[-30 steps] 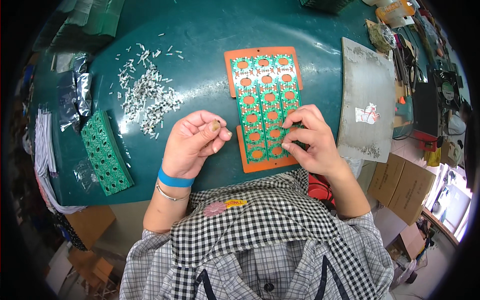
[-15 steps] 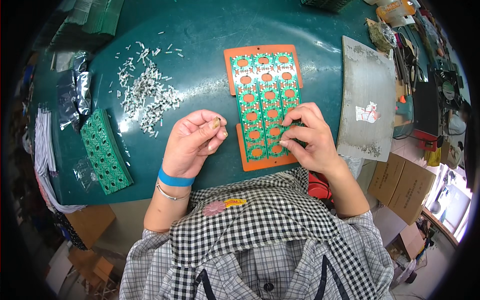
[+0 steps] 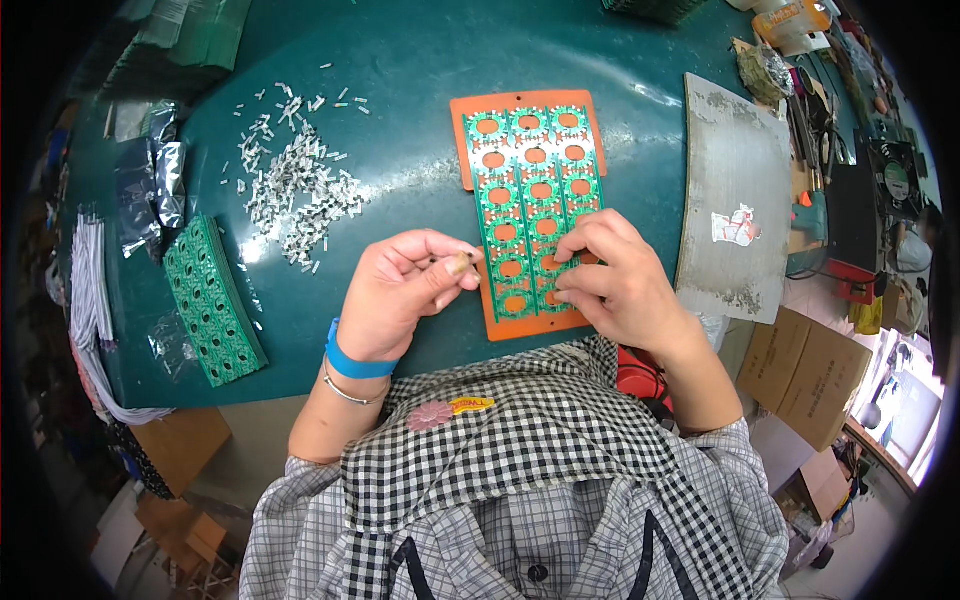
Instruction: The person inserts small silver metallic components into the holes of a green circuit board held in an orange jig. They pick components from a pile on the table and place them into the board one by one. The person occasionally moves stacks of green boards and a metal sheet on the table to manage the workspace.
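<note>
A green printed circuit board panel (image 3: 519, 210) with several rows of oval cut-outs lies on an orange plate (image 3: 470, 150) in front of me. My right hand (image 3: 630, 285) rests over the panel's lower right part. Its thumb and a finger pinch close together at the board; anything between them is too small to make out. My left hand (image 3: 410, 285) is at the panel's lower left edge, thumb pressed to the index finger. What the left fingertips hold, if anything, cannot be made out. A scattered pile of small white parts (image 3: 300, 195) lies beyond my left hand.
At the left are a stack of green boards (image 3: 212, 300), silvery bags (image 3: 150, 190) and a bundle of white wires (image 3: 88, 290). A worn grey plate (image 3: 730, 200) lies right of the panel, with tools (image 3: 815, 130) beyond. Cardboard boxes (image 3: 805, 375) stand below the table at right.
My left hand has moved right, up to the panel's edge, its fingers still pinched. My right hand has shifted slightly down and left, its thumb and fingers drawn closer together.
</note>
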`<action>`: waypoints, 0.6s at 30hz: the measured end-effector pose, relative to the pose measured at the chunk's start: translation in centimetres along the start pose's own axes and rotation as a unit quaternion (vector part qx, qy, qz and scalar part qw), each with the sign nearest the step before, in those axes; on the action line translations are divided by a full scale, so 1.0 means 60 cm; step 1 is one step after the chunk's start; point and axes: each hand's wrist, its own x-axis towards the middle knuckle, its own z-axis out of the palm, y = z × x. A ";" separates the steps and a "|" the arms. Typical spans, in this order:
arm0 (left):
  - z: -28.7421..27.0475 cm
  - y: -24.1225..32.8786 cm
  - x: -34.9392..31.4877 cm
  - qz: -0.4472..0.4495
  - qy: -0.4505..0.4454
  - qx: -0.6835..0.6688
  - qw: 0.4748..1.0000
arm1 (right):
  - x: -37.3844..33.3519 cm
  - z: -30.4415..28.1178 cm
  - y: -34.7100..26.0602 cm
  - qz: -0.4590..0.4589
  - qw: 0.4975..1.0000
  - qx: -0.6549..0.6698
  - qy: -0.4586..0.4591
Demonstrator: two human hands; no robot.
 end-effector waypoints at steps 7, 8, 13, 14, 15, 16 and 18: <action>0.037 -0.003 0.004 0.039 -0.035 0.037 0.998 | 0.069 -0.009 -0.039 -0.027 0.990 0.106 0.092; 0.039 -0.003 0.005 0.047 -0.042 0.071 0.995 | 0.073 -0.008 -0.039 -0.046 0.990 0.095 0.097; 0.039 -0.001 0.012 -0.002 -0.061 0.004 0.998 | 0.092 -0.013 -0.028 -0.099 0.986 0.072 0.113; 0.035 0.000 0.014 -0.006 -0.065 -0.031 0.997 | 0.098 -0.025 -0.017 -0.083 0.987 0.083 0.114; 0.032 -0.001 0.016 -0.012 -0.070 -0.065 0.995 | 0.101 -0.036 -0.004 -0.066 0.987 0.094 0.116; 0.026 0.000 0.018 -0.024 -0.040 -0.076 0.996 | 0.108 -0.045 0.019 -0.017 0.986 0.098 0.137; 0.013 0.003 0.029 -0.017 -0.015 -0.172 0.985 | 0.124 -0.062 0.077 0.085 0.982 0.100 0.134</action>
